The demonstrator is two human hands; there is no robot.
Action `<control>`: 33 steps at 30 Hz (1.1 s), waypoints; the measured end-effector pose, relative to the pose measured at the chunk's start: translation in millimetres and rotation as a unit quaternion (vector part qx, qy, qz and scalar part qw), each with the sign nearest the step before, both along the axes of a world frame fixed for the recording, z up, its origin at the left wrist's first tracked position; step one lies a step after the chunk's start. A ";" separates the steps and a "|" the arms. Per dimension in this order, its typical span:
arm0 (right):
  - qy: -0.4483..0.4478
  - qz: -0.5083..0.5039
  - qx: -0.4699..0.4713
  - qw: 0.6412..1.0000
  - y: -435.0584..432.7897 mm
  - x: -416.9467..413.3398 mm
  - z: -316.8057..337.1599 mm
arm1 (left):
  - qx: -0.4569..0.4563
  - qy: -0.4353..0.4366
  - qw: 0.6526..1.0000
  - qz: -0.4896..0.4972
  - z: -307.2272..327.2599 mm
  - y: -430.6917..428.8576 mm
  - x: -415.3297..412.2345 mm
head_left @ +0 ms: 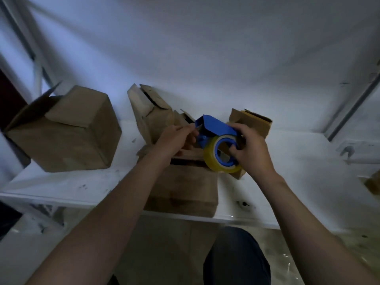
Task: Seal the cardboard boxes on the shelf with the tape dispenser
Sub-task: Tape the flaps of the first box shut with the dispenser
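A large box (67, 132) sits far left on the white shelf (61, 186), with bare shelf beside it. The left hand (174, 138) pinches the front of the tape dispenser (216, 128) above the middle box (183, 188), which sits at the shelf's front edge. The right hand (253, 151) grips the roll end, and open shelf lies beyond it.

Dim bluish light falls on a white wall (205, 48) behind a scuffed white shelf (287, 171) above pale floor (164, 254).
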State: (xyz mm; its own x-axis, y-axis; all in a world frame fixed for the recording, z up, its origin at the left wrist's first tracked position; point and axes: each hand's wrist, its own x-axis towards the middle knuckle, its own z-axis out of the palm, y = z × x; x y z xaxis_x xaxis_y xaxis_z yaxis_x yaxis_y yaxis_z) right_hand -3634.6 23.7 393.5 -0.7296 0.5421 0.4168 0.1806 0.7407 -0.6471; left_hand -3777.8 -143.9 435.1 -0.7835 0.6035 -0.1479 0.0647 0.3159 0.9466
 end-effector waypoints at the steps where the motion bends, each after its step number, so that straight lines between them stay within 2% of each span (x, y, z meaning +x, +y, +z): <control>1: -0.008 0.009 0.016 1.000 -6.9 -9.0 2.6 | -0.005 -0.020 1.000 -0.003 1.0 -6.3 -9.6; 7: -0.009 0.023 0.053 0.998 -47.7 -38.4 12.7 | 0.006 -0.136 0.991 -0.019 -6.4 -38.8 -53.7; 12: -0.004 0.049 0.023 0.999 -62.3 -37.6 21.7 | 0.041 -0.202 0.978 -0.044 -1.1 -52.1 -59.2; 17: 0.057 0.060 -0.009 0.997 -67.5 -26.6 34.5 | 0.060 -0.238 0.968 -0.056 11.3 -66.1 -53.1; 20: 0.087 0.067 -0.005 0.994 -71.1 -17.5 42.3 | 0.056 -0.228 0.970 -0.060 20.7 -75.0 -50.4; 27: 0.125 0.085 0.059 0.987 -77.9 -0.2 49.5 | -0.019 -0.216 0.973 -0.079 24.2 -95.0 -39.0; 31: 0.127 0.081 0.084 0.985 -84.7 7.2 48.5 | -0.016 -0.173 0.983 -0.066 22.8 -106.3 -28.2; 33: 0.113 0.096 0.080 0.986 -86.6 9.8 46.8 | -0.022 -0.110 0.992 -0.055 24.2 -109.8 -26.7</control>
